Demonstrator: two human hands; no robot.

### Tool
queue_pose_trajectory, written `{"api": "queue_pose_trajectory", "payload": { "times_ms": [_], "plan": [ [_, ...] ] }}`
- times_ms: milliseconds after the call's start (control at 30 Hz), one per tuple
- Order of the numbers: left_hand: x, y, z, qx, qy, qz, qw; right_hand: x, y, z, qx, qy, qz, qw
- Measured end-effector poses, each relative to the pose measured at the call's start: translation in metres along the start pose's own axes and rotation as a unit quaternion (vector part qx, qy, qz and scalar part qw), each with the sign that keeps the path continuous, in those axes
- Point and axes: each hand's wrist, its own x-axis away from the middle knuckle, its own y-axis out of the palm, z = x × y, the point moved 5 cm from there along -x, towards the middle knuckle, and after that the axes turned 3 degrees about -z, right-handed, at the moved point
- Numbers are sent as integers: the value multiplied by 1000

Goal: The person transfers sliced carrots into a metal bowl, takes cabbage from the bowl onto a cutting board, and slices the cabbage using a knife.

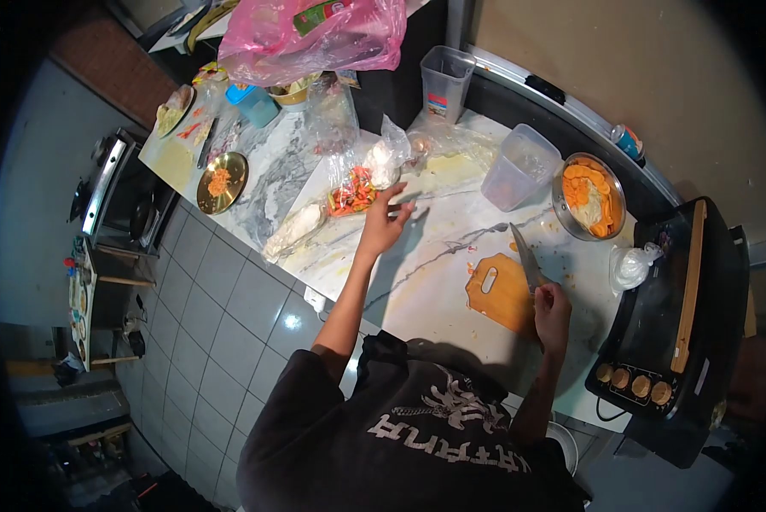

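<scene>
Cutting looks partway done along the counter (pixel 434 247).
Chopped orange bits (pixel 219 181) sit on 1 gold plate (pixel 237 175); red and green chillies (pixel 353 192) seem uncut in clear plastic (pixel 342 162), near the left hand (pixel 385 226), spread wide; beside the board (pixel 507 299), the right hand (pixel 552 307) grips 1 silvery pointed knife (pixel 529 262); orange pieces (pixel 592 194), seemingly cut, fill 1 bowl (pixel 568 220).

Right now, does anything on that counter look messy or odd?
Yes, mildly: small food scraps lie loose on the counter around the cutting board. They look untidy and may have strayed during cutting. I see no clear damage.
</scene>
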Motion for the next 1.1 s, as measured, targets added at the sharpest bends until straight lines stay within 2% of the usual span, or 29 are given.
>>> {"api": "queue_pose_trajectory", "payload": {
  "times_ms": [33,100,167,200,267,333,433,500,567,667,800,867,900,967,1000,1033,1100],
  "plan": [
    [-8,-1,-3,0,2,-3,1000,2,-2,2,13,26,0,1000],
    [-26,-3,-4,-198,70,-4,978,7,-1,3,50,29,10,998],
    [-39,-4,-15,-321,177,3,930,13,0,8,87,32,20,995],
    [-42,-4,-6,-345,139,-4,928,16,1,11,79,28,26,996],
    [-51,-5,-3,-319,83,-8,944,19,3,19,70,25,35,997],
    [-62,-10,-7,-295,81,-4,952,21,1,18,60,-11,49,997],
    [-71,-25,-1,-243,83,17,966,22,0,18,48,22,47,997],
    [-79,-43,-6,-23,-31,39,998,21,0,13,43,34,35,998],
    [-77,-51,12,-11,-37,55,998,19,2,15,38,45,23,998],
    [-86,-63,17,14,-64,33,997,18,6,20,30,7,44,999],
    [-83,-57,27,-5,-55,16,998,13,7,26,43,-35,67,996],
    [-69,-38,29,-35,-157,-76,984,12,7,28,46,-62,74,994],
    [-63,-28,25,-35,-156,-77,984,11,8,30,50,-60,71,994],
    [-55,-11,28,-50,-18,-74,996,11,9,30,52,-54,70,995],
    [-53,-8,36,-113,5,-90,990,11,8,27,36,-21,55,998],
    [-50,-3,42,-115,3,-93,989,11,8,24,20,12,40,999],
    [-47,3,67,-141,79,-9,987,10,4,11,5,39,31,999]
  ]
}}
